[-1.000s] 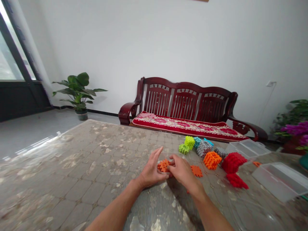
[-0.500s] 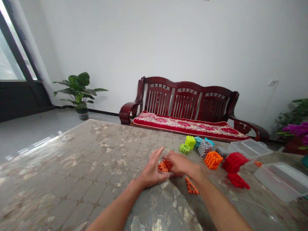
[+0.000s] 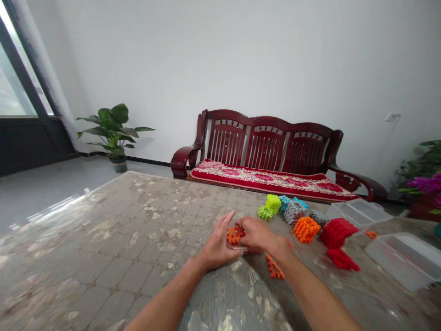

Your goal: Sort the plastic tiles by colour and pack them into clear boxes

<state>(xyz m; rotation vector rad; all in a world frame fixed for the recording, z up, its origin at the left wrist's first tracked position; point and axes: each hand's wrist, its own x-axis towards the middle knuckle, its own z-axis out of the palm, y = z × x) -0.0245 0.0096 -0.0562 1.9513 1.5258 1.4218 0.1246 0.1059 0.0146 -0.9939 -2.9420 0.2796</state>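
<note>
In the head view, orange interlocking toy pieces (image 3: 234,235) with a notched, lattice-like surface sit between my two hands. My left hand (image 3: 217,242) curves around their left side, thumb below and fingers raised along the far edge. A thin clear rim, perhaps of a small container, shows above that thumb. From the right, my right hand (image 3: 255,233) reaches over with bent fingers pressed onto the orange pieces; its fingertips are partly hidden. A loose orange triangular piece (image 3: 275,267) lies on the table beneath my right forearm.
Right of my hands stand lime-green block clusters (image 3: 272,203), a grey cluster (image 3: 295,212), an orange cluster (image 3: 306,230) and red clusters (image 3: 338,232). Clear plastic boxes (image 3: 401,264) lie farther right. A wooden bench (image 3: 265,147) stands behind the patterned table (image 3: 113,248).
My right hand has shifted slightly to the right over the pieces, and more orange lattice shows between my hands. A bit of orange now appears beside my right wrist. My left hand stays put.
</note>
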